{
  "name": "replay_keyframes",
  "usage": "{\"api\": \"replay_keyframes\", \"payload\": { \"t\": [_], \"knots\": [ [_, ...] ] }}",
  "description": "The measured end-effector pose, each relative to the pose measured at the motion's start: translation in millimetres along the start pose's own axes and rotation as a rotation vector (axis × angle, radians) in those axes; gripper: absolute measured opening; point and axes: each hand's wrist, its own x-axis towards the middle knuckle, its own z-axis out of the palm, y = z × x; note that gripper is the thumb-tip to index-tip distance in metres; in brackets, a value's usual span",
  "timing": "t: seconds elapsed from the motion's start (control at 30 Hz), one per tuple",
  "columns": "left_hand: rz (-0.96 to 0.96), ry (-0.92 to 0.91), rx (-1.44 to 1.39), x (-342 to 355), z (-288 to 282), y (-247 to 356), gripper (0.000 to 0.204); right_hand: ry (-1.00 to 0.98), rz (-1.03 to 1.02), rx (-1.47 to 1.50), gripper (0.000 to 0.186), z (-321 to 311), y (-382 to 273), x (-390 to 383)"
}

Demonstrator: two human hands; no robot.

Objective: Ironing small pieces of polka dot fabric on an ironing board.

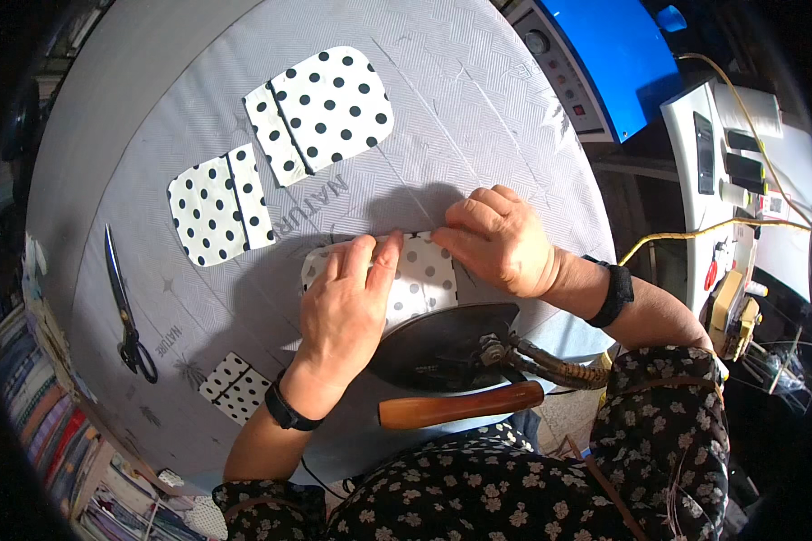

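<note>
A white fabric piece with faint grey dots [419, 284] lies wrong side up on the grey padded table [478, 117]. My left hand [343, 311] presses flat on it, fingers pointing to its upper edge. My right hand [501, 239] pinches and folds that upper right edge down. Just below both hands sits a dark iron [451, 347] with a wooden handle [460, 406], neither hand on it.
Two polka-dot pieces [329, 108] [218, 206] lie further up the table, and a small one [235, 388] sits near the front left. Black scissors [124, 311] rest at the left. A blue machine [622, 54] and a white control box [708, 153] stand to the right.
</note>
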Motion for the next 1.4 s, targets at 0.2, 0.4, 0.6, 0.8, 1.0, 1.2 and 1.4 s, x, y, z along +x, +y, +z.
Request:
{"api": "replay_keyframes", "payload": {
  "t": [0.2, 0.4, 0.6, 0.8, 1.0, 1.2, 1.4],
  "knots": [
    [0.032, -0.051, 0.084, 4, -5, 3, 0.049, -0.023, -0.125, -0.116, 0.038, -2, 1, -2],
    [0.057, -0.079, 0.109, 4, -6, 4, 0.053, -0.056, -0.166, -0.157, 0.035, -4, 1, -6],
    [0.082, -0.086, 0.124, 2, -2, 3, 0.052, -0.032, -0.155, -0.175, 0.042, -4, 2, -16],
    [0.082, -0.115, 0.131, 3, 0, 5, 0.050, -0.046, -0.152, -0.201, 0.043, -6, 1, -21],
    [0.100, -0.122, 0.163, 5, -3, 8, 0.048, -0.059, -0.159, -0.215, 0.043, -6, 0, -23],
    [0.096, -0.101, 0.143, 7, -4, 10, 0.049, -0.104, -0.126, -0.165, 0.044, -9, 2, -24],
    [0.110, -0.134, 0.197, 5, -1, 10, 0.053, -0.345, 0.053, -0.173, 0.039, -49, -28, -12]
  ]
}}
